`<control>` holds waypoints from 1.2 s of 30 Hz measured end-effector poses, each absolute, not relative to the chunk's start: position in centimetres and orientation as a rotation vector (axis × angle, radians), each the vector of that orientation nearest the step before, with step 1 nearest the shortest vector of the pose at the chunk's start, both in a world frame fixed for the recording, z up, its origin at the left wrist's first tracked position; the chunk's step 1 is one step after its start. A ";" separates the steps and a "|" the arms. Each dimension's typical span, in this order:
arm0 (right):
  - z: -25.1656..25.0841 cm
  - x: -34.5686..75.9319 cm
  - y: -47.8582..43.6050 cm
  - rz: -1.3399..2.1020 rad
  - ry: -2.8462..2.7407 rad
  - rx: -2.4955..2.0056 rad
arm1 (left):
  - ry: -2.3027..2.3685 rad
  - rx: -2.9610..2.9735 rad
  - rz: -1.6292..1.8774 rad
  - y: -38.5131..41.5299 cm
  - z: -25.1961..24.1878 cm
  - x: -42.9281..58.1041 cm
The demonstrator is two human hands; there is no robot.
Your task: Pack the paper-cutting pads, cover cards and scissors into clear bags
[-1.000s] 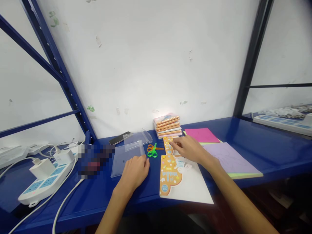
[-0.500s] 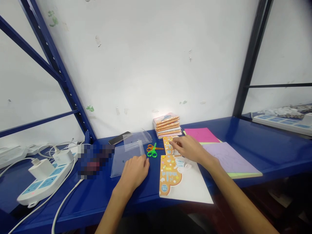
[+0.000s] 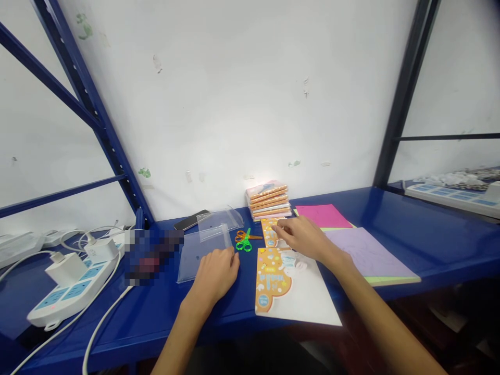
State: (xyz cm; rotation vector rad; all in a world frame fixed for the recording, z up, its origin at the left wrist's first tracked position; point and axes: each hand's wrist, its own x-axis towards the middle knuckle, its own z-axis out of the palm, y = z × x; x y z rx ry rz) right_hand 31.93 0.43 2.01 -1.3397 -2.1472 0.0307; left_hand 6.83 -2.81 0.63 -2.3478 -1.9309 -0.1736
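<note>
- Blue steel shelf [image 3: 390, 229] against a scuffed white wall: a clear plastic sleeve [image 3: 199, 255] lies flat, one thin edge standing up.
- Left hand [image 3: 216, 276] curled at that edge; whether it grips, I cannot tell.
- Right hand [image 3: 300, 238] half open, holding nothing, fingers over a glossy orange die-cut card [image 3: 269, 234].
- Green scissors [image 3: 245, 246] lie closed between my hands; booklets [image 3: 268, 202] sit stacked; a lilac sheet [image 3: 367, 255] shows its faint outline uncut.

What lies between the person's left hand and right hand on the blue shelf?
Between the left hand and the right hand, the head view shows orange-handled scissors overlapping green-handled scissors.
</note>
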 end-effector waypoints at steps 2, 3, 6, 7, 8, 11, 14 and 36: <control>2.0 31.9 0.4 0.031 -2.146 -1.343 | -1.933 -2.346 -0.172 -2.8 0.7 6.9; 2.1 31.9 0.4 0.032 -2.145 -1.343 | -1.933 -2.346 -0.172 -2.9 0.7 6.9; 2.1 32.0 0.3 0.037 -2.146 -1.341 | -1.934 -2.345 -0.170 -2.9 0.7 6.9; 2.1 32.0 0.3 0.040 -2.147 -1.339 | -1.934 -2.345 -0.170 -2.9 0.7 6.9; 2.1 32.0 0.3 0.043 -2.149 -1.337 | -1.933 -2.346 -0.169 -3.0 0.7 6.9; 2.1 32.0 0.3 0.051 -2.153 -1.331 | -1.933 -2.349 -0.168 -3.0 0.7 6.9; 2.0 32.0 0.4 0.053 -2.155 -1.327 | -1.932 -2.352 -0.167 -3.0 0.7 6.9; 1.6 32.1 0.6 0.083 -2.105 -1.317 | -1.931 -2.348 -0.167 -2.9 0.6 6.9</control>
